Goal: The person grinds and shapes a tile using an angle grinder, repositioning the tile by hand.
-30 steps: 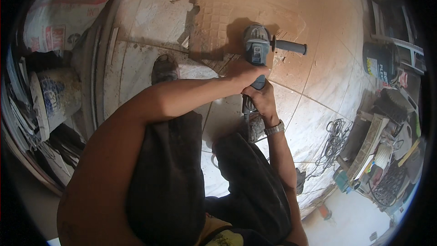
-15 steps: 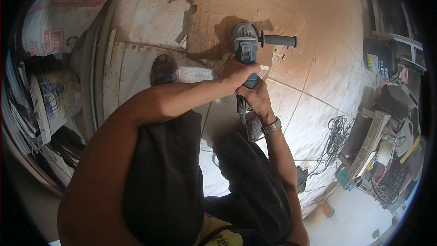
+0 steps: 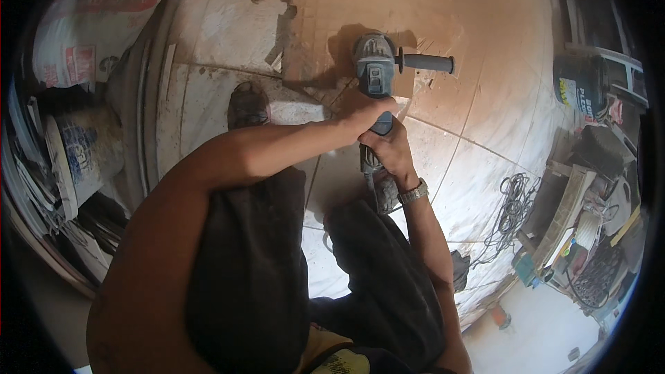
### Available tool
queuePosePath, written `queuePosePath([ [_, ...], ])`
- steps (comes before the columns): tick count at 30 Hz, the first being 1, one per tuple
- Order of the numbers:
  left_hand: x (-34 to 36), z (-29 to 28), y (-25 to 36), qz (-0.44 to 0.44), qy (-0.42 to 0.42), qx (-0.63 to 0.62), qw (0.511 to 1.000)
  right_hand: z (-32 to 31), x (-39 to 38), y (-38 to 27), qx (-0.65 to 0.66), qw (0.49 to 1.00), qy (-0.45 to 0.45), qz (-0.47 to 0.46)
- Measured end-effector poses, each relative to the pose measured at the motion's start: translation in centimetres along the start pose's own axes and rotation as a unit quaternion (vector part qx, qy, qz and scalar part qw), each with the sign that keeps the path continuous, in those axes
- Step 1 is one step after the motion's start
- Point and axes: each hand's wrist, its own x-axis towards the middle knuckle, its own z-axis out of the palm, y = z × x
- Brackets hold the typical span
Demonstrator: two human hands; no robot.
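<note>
"Over the brown sheet [image 3: 322, 10], what steadies the grinder [image 3: 375, 82]?"

"Two hands: the left hand [image 3: 364, 113] grips its body behind the gear head [image 3: 375, 47], the right hand [image 3: 393, 152] grips farther rearward — likely to resist twisting."

"And the side handle [image 3: 428, 63]?"

"Ungripped, projecting rightward; whether the gear head touches the sheet cannot be told"

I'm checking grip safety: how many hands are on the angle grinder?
2: the left hand grips the angle grinder, and the right hand holds it just behind, toward its rear. Neither is on the side handle; no other hand shows.
</note>
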Motion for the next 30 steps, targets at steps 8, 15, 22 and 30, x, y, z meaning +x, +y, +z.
queuePosePath([
  [8, 0.1, 1.3, 1.5, -0.036, -0.029, 0.054, 0.997, -1.1, -0.1, 0.9, 0.003, 0.999, 0.026, 0.043],
  [15, 0.2, 0.2, -0.2, -0.035, 0.005, 0.015, 0.999, -0.1, -0.3, 0.8, 0.018, 1.0, -0.021, -0.002],
  [22, -0.9, 1.2, 2.3, -0.054, -0.007, 0.081, 0.995, -0.6, -0.7, 1.1, 0.028, 0.999, 0.03, 0.022],
  [30, -0.4, -1.2, -0.4, -0.016, 0.034, -0.021, 0.999, 1.1, 0.3, 0.0, 0.03, 0.998, -0.045, 0.006],
])
